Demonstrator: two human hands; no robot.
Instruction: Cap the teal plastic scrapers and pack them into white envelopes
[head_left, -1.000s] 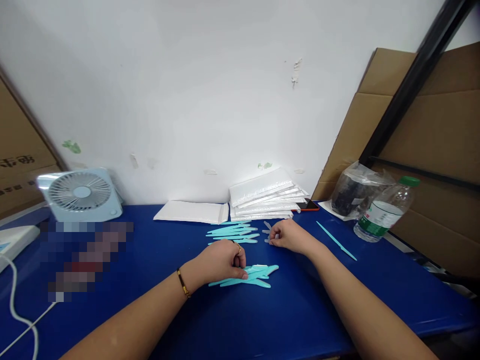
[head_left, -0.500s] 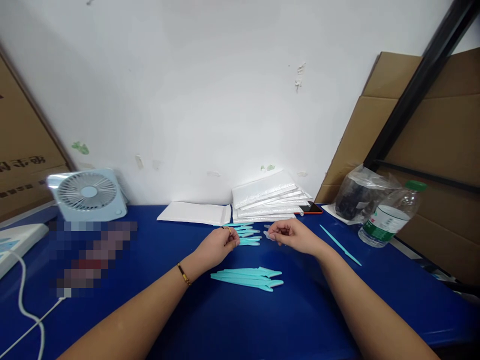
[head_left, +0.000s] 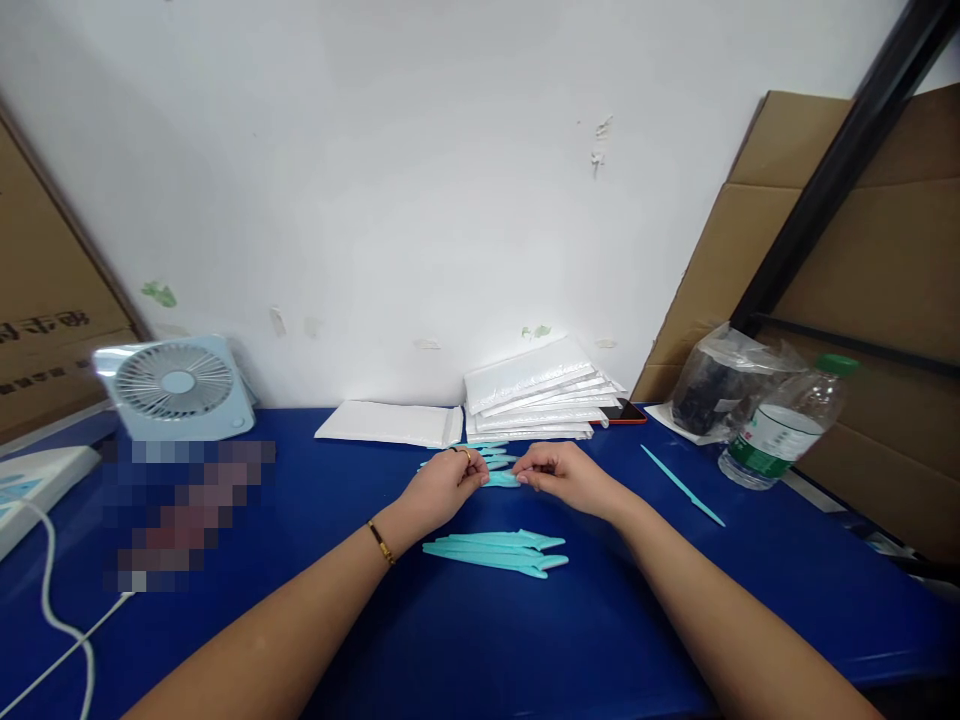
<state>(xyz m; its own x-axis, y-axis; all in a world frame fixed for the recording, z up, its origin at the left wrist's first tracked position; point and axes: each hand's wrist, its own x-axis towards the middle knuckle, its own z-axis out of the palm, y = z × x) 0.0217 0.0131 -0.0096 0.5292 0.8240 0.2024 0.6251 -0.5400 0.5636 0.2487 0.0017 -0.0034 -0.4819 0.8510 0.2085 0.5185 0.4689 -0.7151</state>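
Note:
My left hand point(head_left: 448, 485) is closed, thumb and fingers pinching a turquoise eyebrow razor point(head_left: 499, 479) whose blade end points right. At that end the fingertips of my right hand point(head_left: 559, 476) are pressed together on what looks like a small clear blade cover, mostly hidden by the fingers. Behind my hands, several more turquoise eyebrow razors point(head_left: 495, 452) lie side by side, partly covered by my left hand. Closer to me is a bundle of several turquoise razors point(head_left: 491, 552). A single razor point(head_left: 682, 486) rests apart at the right.
White padded mailers point(head_left: 532, 385) are stacked against the wall, with one flat mailer point(head_left: 388, 422) beside them. A phone point(head_left: 624, 411) lies partly under the stack. At the right stand a bottle point(head_left: 784, 425) and a bagged dark object point(head_left: 701, 390). A fan point(head_left: 178, 385) stands left.
My right hand has moved left, bringing the clear piece in its fingers to the razor's blade end. My left hand has shifted slightly right and stays closed.

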